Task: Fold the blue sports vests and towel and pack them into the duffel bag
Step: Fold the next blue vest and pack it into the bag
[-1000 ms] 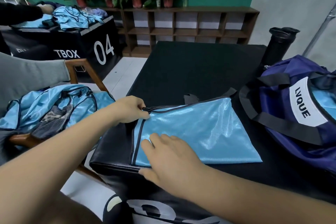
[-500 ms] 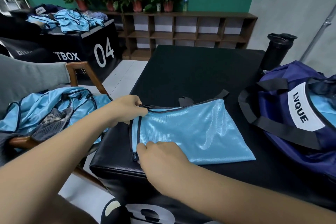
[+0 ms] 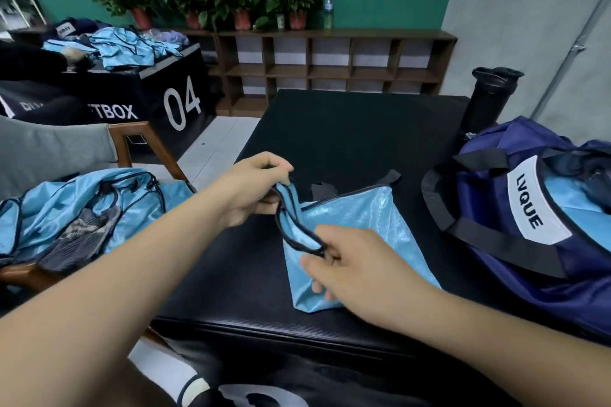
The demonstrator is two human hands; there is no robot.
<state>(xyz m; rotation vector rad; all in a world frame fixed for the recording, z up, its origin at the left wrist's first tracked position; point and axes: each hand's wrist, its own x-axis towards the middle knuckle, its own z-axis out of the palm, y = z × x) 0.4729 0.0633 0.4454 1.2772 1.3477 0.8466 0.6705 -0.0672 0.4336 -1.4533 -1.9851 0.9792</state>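
Since 0.5 s ago: both hands have raised the left edge of the vest off the black padded box, where it lay flat, and the edge now stands up and leans rightward. The visible blue panel is narrower than before.

Left hand: fingers curled, pinching the far corner of the dark-trimmed edge, held above the box surface.
Right hand: thumb and fingers pinching the near end of the same edge, lower and closer to the body.

Position of vest: right part flat on the box, near its front edge; lifted edge slung between the two hands.

Key relation: the held edge runs far-to-near, and the flat remainder lies to the right of both hands. Judgement: a fold in half, with the edge to be carried right and laid on the opposite edge. Right hand is nearer that edge.

Duffel bag sits open just right of the vest, not touching it, blue fabric already inside. Pile of unfolded vests waits on the chair to the left.
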